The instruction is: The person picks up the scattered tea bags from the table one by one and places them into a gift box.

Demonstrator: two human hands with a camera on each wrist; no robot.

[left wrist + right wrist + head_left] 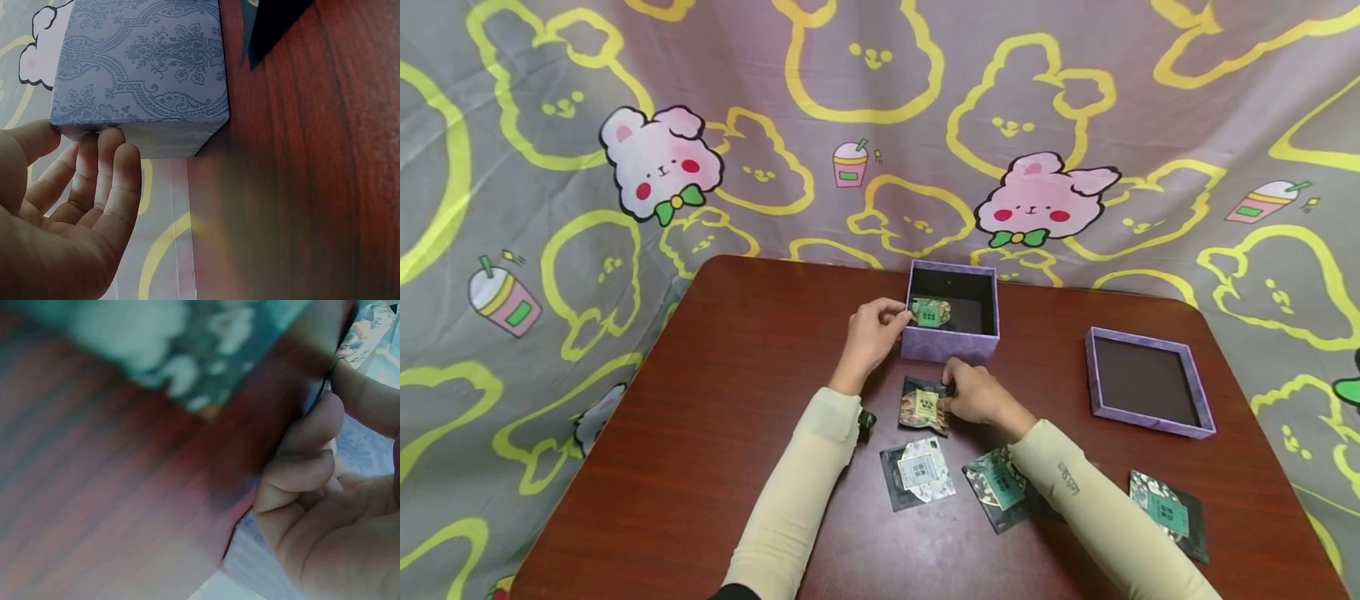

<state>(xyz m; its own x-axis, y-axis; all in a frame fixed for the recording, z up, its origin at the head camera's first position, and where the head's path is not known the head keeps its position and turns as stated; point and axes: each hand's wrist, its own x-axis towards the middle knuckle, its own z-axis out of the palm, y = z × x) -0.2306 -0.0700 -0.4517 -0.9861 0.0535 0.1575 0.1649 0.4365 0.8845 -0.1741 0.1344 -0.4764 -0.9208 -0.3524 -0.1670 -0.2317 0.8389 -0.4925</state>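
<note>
Left hand [874,333]: thumb and bent fingers are holding the near left corner of the purple box [951,346], thumb at the rim, fingertips touching the left wall. Right hand [977,393]: thumb and fingers are clamping together on the right side of the yellow-labelled packet [927,406]; can't tell whether any part of it is lifting off the counter [722,375]. That packet is lying face up just in front of the box, label facing up.

Box is standing open near the middle of the counter's far edge. Inside, a green-labelled packet [928,313] is resting toward the left wall.

Toward the near edge, the white-labelled packet [917,472] is lying just below the yellow one. Right of it, a dark green-labelled packet [1000,483] is sitting beside the right forearm, which is partly covering it. A teal-labelled packet [1168,515] is lying apart from those, toward the near right corner.

Shallow purple lid [1142,379] is lying inner side up by the right edge, well apart from the box. Printed cloth [865,100] is hanging behind the far edge. Cream sleeves [797,492] are covering both forearms
</note>
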